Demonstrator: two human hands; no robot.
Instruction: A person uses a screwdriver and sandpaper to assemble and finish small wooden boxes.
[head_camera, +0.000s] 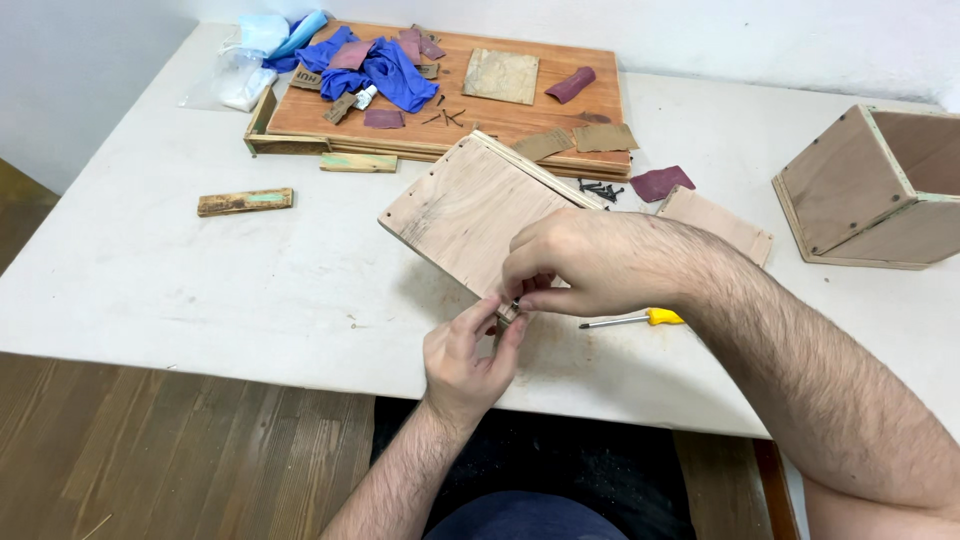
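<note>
The wooden panel (470, 215) lay tilted on the white counter (150, 270) near its front edge, one corner raised toward the far side, its near corner hidden under the hands; a thin strip ran along its upper right edge. The left hand (465, 360) came up from below, its fingers (478, 318) pinched closed on a small dark piece at the panel's near corner, too small to tell what it was; the right hand (590, 262) reached in from the right, its fingers (528, 290) curled shut on the same spot, touching the left fingertips and the panel's edge.

Just right of the hands lay a screwdriver with a yellow handle (635, 319) on the counter; beyond it a flat wooden piece (715, 222) rested near a scrap of dark red sandpaper (660, 183) and a small heap of black screws (600, 188). At the right edge stood an open wooden box (870, 190), tipped on its side.

Behind the panel sat a large reddish-brown board (590, 105), carrying blue gloves (385, 65), more sandpaper scraps and loose screws; a clear plastic bag (235, 75) lay at its left corner. Two short wooden blocks lay to the left, one green-edged block (358, 162) touching the board, the other block (245, 202) well apart on the counter.
</note>
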